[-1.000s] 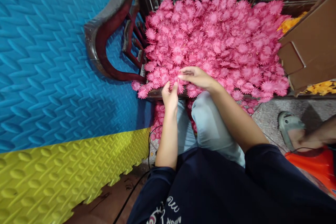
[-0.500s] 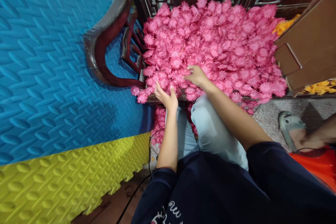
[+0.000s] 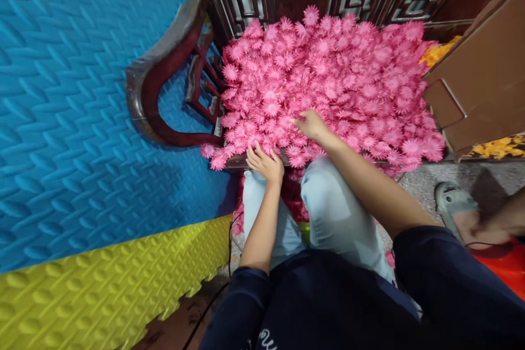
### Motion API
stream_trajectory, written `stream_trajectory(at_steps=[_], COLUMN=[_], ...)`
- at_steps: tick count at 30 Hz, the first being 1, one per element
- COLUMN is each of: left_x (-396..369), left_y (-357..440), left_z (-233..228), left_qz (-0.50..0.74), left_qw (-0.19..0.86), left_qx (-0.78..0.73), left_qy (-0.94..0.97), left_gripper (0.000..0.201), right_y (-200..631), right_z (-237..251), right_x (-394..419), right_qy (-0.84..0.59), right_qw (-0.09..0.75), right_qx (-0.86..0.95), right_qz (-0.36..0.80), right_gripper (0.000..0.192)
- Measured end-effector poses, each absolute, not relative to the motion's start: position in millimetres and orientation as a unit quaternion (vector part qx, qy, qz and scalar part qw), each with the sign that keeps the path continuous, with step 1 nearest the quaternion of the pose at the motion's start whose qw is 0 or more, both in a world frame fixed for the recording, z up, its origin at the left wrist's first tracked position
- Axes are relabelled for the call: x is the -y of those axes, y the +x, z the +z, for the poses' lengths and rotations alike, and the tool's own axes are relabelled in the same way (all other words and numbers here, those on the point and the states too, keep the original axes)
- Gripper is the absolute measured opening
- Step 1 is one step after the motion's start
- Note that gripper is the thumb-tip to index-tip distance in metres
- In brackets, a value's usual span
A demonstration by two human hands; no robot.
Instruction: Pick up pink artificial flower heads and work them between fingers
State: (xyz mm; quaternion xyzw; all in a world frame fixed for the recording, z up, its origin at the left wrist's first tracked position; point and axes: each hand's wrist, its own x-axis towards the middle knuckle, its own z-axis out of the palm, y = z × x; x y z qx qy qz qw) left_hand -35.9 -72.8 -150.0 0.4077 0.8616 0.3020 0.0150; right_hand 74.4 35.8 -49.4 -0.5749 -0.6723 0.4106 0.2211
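Note:
Pink artificial flower heads (image 3: pixel 353 82) lie in a thick heap across a dark wooden bench (image 3: pixel 238 162). My left hand (image 3: pixel 266 164) is at the heap's front edge, back upward, with its fingers stretched and thumb apart; I see nothing held in it. Just to the right and farther in, my right hand (image 3: pixel 312 124) dips its bent fingers among the flowers, pinching at a pink artificial flower (image 3: pixel 293 124). Its fingertips partly blend into the pink petals.
A curved dark armrest (image 3: pixel 137 87) rises at the heap's left, beside blue matting (image 3: pixel 74 120) and yellow matting (image 3: pixel 102 284). At right, a brown cardboard box (image 3: pixel 479 76) stands near orange flowers (image 3: pixel 500 147). Another person's sandalled foot (image 3: pixel 459 210) is on the floor, near something red.
My left hand has turned from thumb-up to back-up and come down at the flowers' edge. My right hand has lowered into the heap, its fingers closing. The view has tilted slightly.

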Motion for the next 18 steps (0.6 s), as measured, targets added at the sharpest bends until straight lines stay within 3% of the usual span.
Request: stream_trajectory(at_steps=[4,7,10,14,18], left_x=[72,76,82,78,43], left_y=[-36,-37,-38,-37,-35], left_z=[-148,-142,-124,-80,-36], left_qz=[0.286,0.29,0.313,0.396,0.511], left_qw=[0.035,0.049,0.054,0.073,0.237], left_qx=[-0.868,-0.864,-0.846,-0.792,-0.653], left_qy=[0.404,0.409,0.428,0.46,0.506], left_gripper=[0.058,0.059,0.055,0.033,0.028], right_y=[73,72,74,80,83], right_z=[-50,-45,-37,-23,-7], right_x=[-31,-24,-17,-14,-12], right_qy=[-0.562,-0.55,-0.545,-0.58,-0.578], right_qw=[0.254,0.28,0.273,0.284,0.296], right_qx=[0.675,0.684,0.708,0.712,0.702], right_qz=[0.405,0.388,0.356,0.276,0.291], right_gripper=[0.014,0.026,0.012,0.035,0.041])
